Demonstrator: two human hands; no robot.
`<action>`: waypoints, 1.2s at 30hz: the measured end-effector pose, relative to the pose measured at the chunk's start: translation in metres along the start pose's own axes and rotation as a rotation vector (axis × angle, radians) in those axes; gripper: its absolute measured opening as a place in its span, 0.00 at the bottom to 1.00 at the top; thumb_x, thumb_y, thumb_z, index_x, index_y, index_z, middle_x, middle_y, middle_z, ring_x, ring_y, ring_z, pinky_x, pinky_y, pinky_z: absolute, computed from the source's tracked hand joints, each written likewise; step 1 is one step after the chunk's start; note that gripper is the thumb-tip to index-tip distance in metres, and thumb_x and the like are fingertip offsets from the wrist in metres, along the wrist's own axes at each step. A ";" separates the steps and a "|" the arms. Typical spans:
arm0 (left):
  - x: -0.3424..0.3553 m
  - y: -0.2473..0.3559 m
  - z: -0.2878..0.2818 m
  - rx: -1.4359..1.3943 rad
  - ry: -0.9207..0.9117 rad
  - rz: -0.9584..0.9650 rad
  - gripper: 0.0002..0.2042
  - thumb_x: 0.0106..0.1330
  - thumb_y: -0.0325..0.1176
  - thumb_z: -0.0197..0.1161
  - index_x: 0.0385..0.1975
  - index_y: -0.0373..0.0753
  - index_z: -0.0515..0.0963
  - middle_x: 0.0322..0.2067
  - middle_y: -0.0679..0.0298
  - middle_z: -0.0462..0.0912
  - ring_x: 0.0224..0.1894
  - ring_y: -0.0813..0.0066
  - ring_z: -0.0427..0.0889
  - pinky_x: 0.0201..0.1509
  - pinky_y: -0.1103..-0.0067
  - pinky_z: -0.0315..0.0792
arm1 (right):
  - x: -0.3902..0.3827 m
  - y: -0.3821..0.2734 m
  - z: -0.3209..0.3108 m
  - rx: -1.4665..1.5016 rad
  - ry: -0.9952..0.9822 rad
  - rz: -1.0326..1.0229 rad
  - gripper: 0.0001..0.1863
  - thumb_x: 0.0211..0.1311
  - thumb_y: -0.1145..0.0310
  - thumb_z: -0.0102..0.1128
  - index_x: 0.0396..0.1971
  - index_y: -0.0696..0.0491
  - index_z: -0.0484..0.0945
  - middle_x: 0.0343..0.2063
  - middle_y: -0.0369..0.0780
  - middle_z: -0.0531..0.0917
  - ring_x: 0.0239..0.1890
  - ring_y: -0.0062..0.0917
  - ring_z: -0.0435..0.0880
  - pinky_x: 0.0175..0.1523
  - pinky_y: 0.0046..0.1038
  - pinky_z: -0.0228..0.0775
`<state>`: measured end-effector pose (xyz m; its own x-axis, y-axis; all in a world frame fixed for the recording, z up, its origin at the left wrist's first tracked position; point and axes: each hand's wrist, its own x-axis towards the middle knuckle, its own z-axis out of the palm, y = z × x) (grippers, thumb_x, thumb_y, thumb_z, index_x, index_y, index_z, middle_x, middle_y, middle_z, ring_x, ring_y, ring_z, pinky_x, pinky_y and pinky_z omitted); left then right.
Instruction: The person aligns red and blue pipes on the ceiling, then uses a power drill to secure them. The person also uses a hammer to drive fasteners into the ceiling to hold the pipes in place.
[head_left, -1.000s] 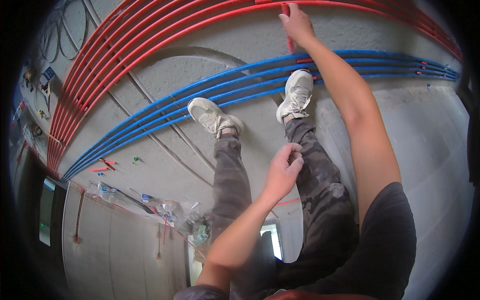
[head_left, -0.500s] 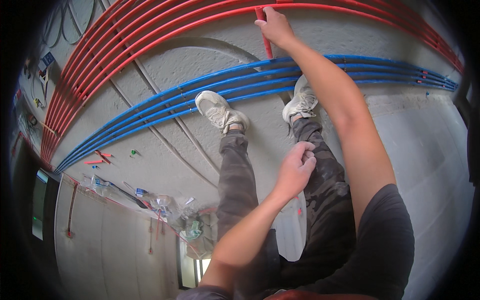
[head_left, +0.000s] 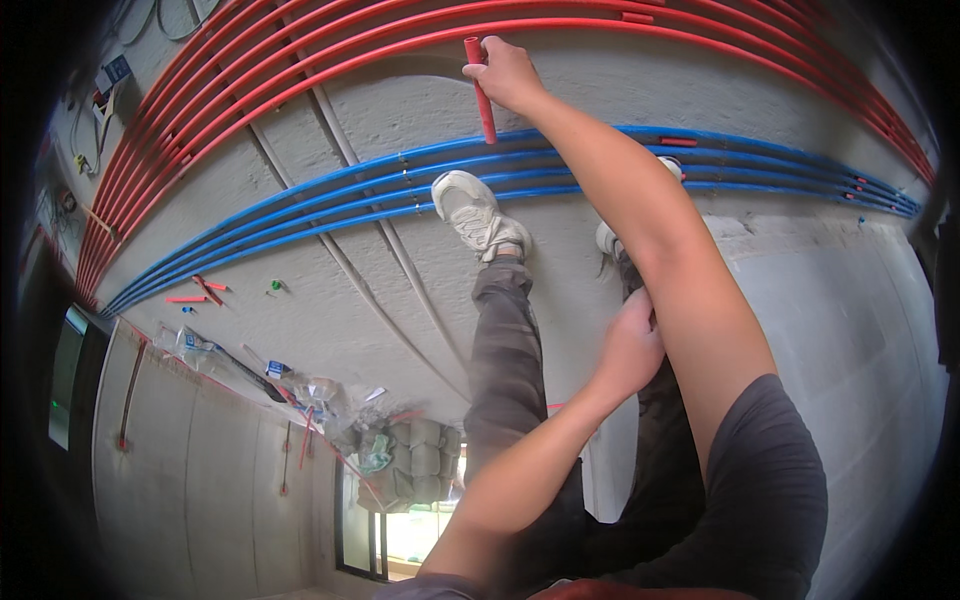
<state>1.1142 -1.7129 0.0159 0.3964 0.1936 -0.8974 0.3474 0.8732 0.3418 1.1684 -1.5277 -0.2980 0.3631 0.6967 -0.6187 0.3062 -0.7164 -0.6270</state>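
My right hand [head_left: 510, 76] is closed around the upper part of a short red pipe [head_left: 483, 105], its thumb on the pipe's near side. The pipe's lower end hangs just over the row of blue pipes [head_left: 380, 172]. Beyond it runs a row of long red pipes [head_left: 400, 45] across the floor. My left hand [head_left: 630, 350] is curled near my knee, beside my right forearm, which partly covers its fingers. Whether anything is in it is hidden.
One white shoe [head_left: 468, 208] is at the blue pipes; my arm partly covers the other. A short red piece [head_left: 678, 142] lies on the blue pipes. Grey conduits [head_left: 380, 230] cross the floor. Red offcuts [head_left: 205, 290], plastic bags [head_left: 325, 392] and grey sacks [head_left: 415, 455] lie at left.
My right hand and the red pipe have moved left and nearer me, away from the red row. My left hand has shifted right, partly behind my right forearm. The view has shifted slightly.
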 end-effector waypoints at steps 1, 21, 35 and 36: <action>-0.002 0.000 -0.001 0.051 0.004 0.053 0.13 0.67 0.28 0.63 0.50 0.32 0.78 0.47 0.46 0.83 0.50 0.52 0.84 0.52 0.66 0.76 | 0.004 -0.001 0.008 -0.014 0.006 -0.003 0.20 0.62 0.59 0.72 0.46 0.56 0.80 0.43 0.54 0.87 0.49 0.50 0.87 0.55 0.46 0.78; -0.027 0.013 -0.023 0.099 -0.053 0.197 0.16 0.66 0.30 0.63 0.52 0.32 0.77 0.51 0.44 0.82 0.57 0.43 0.79 0.60 0.62 0.74 | 0.041 -0.016 0.041 -0.300 -0.089 0.038 0.13 0.57 0.65 0.64 0.35 0.60 0.86 0.43 0.56 0.88 0.50 0.52 0.87 0.59 0.47 0.78; -0.021 0.026 -0.040 -0.056 -0.014 0.226 0.12 0.68 0.25 0.61 0.49 0.31 0.77 0.42 0.46 0.83 0.46 0.48 0.83 0.51 0.66 0.76 | -0.008 0.005 -0.007 -0.016 0.270 0.413 0.31 0.65 0.46 0.63 0.54 0.59 0.76 0.51 0.56 0.85 0.54 0.55 0.84 0.62 0.49 0.73; -0.021 0.030 -0.039 -0.096 0.009 0.234 0.12 0.68 0.25 0.61 0.49 0.32 0.77 0.41 0.48 0.83 0.44 0.52 0.83 0.51 0.67 0.76 | -0.004 0.037 -0.017 0.075 0.404 0.417 0.31 0.65 0.49 0.62 0.57 0.60 0.74 0.53 0.58 0.83 0.54 0.55 0.84 0.63 0.49 0.72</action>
<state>1.0834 -1.6739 0.0339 0.4490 0.3990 -0.7995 0.1647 0.8425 0.5130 1.1937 -1.5581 -0.3106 0.7505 0.2765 -0.6003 0.0076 -0.9118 -0.4105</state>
